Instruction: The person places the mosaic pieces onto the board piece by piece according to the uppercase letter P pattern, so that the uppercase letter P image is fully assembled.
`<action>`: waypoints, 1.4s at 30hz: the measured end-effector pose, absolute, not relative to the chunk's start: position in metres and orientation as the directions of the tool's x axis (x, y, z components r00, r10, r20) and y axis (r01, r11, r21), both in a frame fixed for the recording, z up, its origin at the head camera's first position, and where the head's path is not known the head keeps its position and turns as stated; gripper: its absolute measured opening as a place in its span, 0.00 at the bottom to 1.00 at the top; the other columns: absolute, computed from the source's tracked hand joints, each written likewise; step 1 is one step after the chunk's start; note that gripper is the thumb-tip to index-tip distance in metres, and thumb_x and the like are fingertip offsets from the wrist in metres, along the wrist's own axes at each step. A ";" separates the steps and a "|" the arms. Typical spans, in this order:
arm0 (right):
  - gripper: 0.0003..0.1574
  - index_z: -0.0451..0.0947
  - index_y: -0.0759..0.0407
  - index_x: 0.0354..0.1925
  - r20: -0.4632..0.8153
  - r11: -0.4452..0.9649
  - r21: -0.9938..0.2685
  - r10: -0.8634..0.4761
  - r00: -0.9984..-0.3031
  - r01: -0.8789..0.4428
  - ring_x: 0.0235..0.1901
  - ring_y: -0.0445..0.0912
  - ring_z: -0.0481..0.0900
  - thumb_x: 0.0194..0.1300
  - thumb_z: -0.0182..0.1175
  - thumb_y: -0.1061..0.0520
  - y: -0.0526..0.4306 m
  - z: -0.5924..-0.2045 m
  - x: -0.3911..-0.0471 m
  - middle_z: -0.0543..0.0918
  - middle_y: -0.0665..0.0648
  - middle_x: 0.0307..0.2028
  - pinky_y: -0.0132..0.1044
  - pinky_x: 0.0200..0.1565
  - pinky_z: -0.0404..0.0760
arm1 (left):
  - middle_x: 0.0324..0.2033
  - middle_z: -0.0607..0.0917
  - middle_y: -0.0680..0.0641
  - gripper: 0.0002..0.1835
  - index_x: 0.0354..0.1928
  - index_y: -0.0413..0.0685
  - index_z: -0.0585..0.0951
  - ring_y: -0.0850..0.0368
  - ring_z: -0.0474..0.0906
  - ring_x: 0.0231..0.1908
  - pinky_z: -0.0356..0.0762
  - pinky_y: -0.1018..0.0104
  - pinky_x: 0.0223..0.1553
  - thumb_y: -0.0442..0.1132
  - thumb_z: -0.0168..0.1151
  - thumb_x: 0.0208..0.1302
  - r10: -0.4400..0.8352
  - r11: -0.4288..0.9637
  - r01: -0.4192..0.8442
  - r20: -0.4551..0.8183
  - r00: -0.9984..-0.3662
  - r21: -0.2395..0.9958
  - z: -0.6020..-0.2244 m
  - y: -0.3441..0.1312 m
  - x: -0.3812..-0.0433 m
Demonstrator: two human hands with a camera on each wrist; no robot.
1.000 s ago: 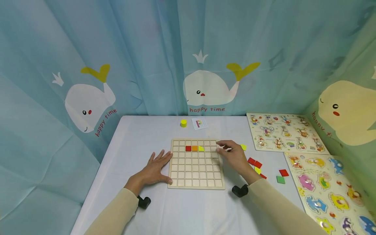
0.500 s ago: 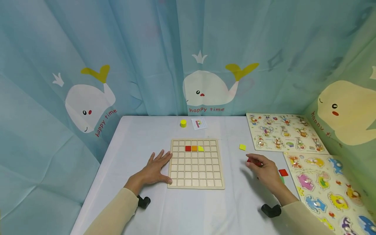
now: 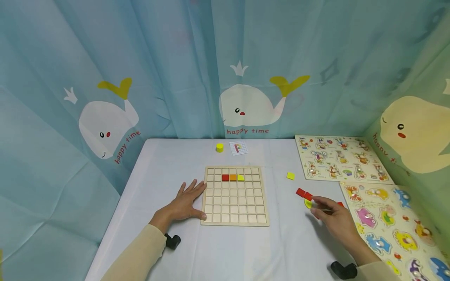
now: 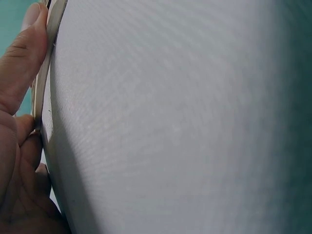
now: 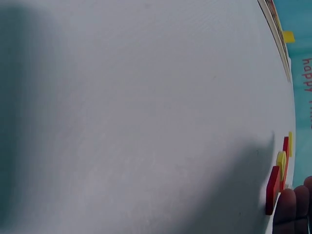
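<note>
A wooden grid board (image 3: pixel 234 225) lies mid-table, with a red square tile (image 3: pixel 225 177), an orange square tile (image 3: pixel 233 177) and a yellow tile with a curved side (image 3: pixel 240 178) in one row. My left hand (image 3: pixel 184 202) rests with spread fingers along the board's left edge, the thumb at its lower corner. To the right, my right hand (image 3: pixel 334 218) reaches low over loose tiles, thumb and index finger apart. Just ahead of its fingertips are a yellow curved tile (image 3: pixel 307 204) and two red tiles (image 3: pixel 304 194). In the right wrist view, a red tile (image 5: pixel 272 191) stands close beside the fingers.
A yellow tile (image 3: pixel 290 176) lies alone right of the board. Behind the board are a yellow cylinder (image 3: pixel 219 148) and a small pattern card (image 3: pixel 239 148). Two picture puzzle boards (image 3: pixel 327 158) cover the table's right side. Blue whale-print curtains (image 3: pixel 190 70) surround the table.
My right hand has moved from the board's upper right side to the right and toward me, passing over the red tiles. My left hand has stayed in place.
</note>
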State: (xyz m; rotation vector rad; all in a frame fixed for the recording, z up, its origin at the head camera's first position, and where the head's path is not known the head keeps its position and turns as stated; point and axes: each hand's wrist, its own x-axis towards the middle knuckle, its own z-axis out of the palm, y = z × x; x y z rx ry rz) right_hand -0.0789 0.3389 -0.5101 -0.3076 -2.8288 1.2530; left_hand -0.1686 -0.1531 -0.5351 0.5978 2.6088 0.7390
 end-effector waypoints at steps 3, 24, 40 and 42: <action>0.28 0.81 0.65 0.64 -0.038 0.652 -0.739 0.209 -0.977 0.168 0.35 0.22 0.75 0.69 0.72 0.56 0.342 -0.509 -0.075 0.86 0.69 0.51 0.27 0.30 0.80 | 0.84 0.53 0.50 0.66 0.85 0.50 0.56 0.48 0.37 0.85 0.24 0.44 0.84 0.61 0.82 0.49 0.485 0.774 0.293 -0.227 -0.845 0.562 -0.534 -0.152 -0.169; 0.27 0.77 0.66 0.63 -0.155 0.753 -0.629 0.122 -0.980 0.193 0.57 0.67 0.79 0.67 0.66 0.67 0.337 -0.518 -0.074 0.83 0.71 0.59 0.65 0.58 0.79 | 0.84 0.53 0.52 0.65 0.85 0.52 0.55 0.49 0.35 0.85 0.22 0.44 0.84 0.62 0.82 0.50 0.485 0.774 0.295 -0.226 -0.845 0.560 -0.536 -0.154 -0.169; 0.24 0.83 0.66 0.58 -0.115 0.792 -0.589 0.112 -0.987 0.159 0.56 0.66 0.79 0.65 0.71 0.63 0.347 -0.523 -0.070 0.81 0.72 0.58 0.64 0.56 0.80 | 0.84 0.52 0.52 0.65 0.85 0.52 0.55 0.49 0.35 0.85 0.22 0.45 0.84 0.62 0.82 0.50 0.483 0.779 0.292 -0.234 -0.844 0.556 -0.535 -0.153 -0.168; 0.24 0.83 0.66 0.58 -0.116 0.792 -0.589 0.112 -0.987 0.159 0.56 0.67 0.79 0.65 0.71 0.64 0.347 -0.523 -0.070 0.81 0.73 0.58 0.65 0.56 0.79 | 0.84 0.52 0.52 0.65 0.85 0.52 0.55 0.49 0.35 0.85 0.22 0.45 0.84 0.62 0.81 0.50 0.484 0.778 0.293 -0.233 -0.843 0.556 -0.534 -0.153 -0.168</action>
